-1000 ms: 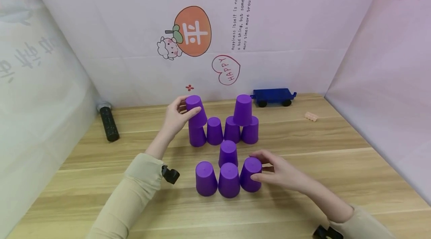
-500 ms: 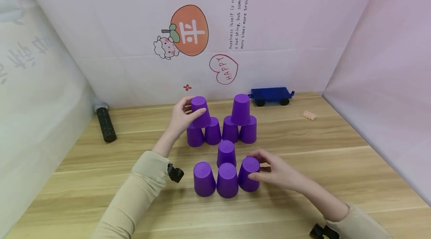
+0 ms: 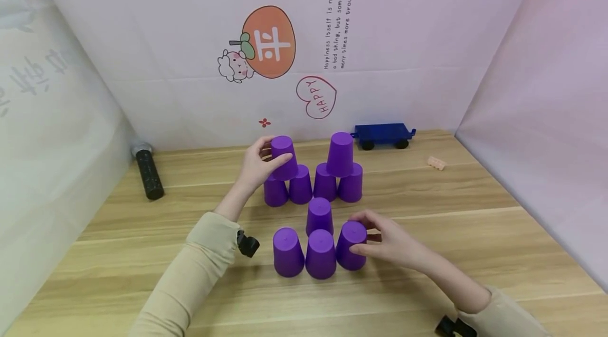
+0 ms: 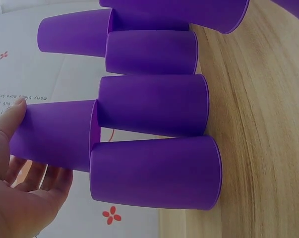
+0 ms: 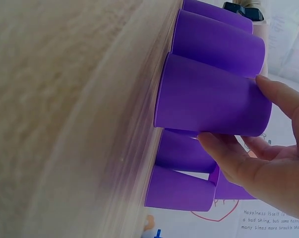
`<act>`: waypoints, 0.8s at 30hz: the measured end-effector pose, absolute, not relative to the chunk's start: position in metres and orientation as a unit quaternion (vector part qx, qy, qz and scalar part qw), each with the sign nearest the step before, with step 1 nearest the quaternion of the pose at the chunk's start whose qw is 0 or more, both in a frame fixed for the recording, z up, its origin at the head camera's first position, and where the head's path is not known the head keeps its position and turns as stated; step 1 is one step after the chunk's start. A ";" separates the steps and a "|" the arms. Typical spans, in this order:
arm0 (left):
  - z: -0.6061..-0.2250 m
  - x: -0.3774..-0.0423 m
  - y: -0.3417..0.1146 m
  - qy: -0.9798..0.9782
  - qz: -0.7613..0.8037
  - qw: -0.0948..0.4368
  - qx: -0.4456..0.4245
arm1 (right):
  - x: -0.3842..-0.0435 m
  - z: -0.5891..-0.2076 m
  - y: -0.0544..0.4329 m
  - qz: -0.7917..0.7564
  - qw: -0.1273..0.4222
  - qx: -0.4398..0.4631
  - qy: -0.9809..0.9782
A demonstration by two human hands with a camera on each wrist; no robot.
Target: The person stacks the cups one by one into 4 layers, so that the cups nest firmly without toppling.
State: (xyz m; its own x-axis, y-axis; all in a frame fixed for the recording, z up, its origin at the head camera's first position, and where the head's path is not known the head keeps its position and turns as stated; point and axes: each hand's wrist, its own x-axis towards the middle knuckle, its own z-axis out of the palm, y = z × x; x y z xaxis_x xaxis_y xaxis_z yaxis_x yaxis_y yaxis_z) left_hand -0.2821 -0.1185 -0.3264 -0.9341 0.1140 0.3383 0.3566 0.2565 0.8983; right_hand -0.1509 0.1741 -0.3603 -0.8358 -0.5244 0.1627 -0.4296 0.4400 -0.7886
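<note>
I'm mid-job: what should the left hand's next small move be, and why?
Probably ease the left hand's grip off the upper-left purple cup: in the left wrist view its rim appears to bridge the inner base cup and the outer base cup, so they likely support it.

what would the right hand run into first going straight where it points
Gripping the front-right cup, the right hand would likely push it into the front-middle cup first; exact depth is unclear.

Before you: ten plain purple cups [image 3: 320, 215], mouths down. Head view centre: upper pair [image 3: 340, 155] atop row of four [image 3: 325, 183]. Lower centre: row of three [image 3: 320, 255], one behind.
</note>
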 end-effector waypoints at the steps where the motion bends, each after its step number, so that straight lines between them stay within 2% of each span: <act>1: -0.327 -0.282 -0.119 -0.786 -0.591 0.104 -0.151 | -0.151 -0.360 0.174 -0.447 0.053 -0.281 0.847; 11: -0.330 -0.274 -0.128 -0.773 -0.612 0.092 -0.140 | -0.150 -0.362 0.173 -0.450 0.051 -0.282 0.846; 18: -0.331 -0.253 -0.146 -0.756 -0.635 0.098 -0.123 | -0.151 -0.362 0.178 -0.469 0.050 -0.274 0.838; 24: -0.340 -0.230 -0.155 -0.771 -0.619 0.050 -0.142 | -0.151 -0.356 0.190 -0.484 0.051 -0.236 0.841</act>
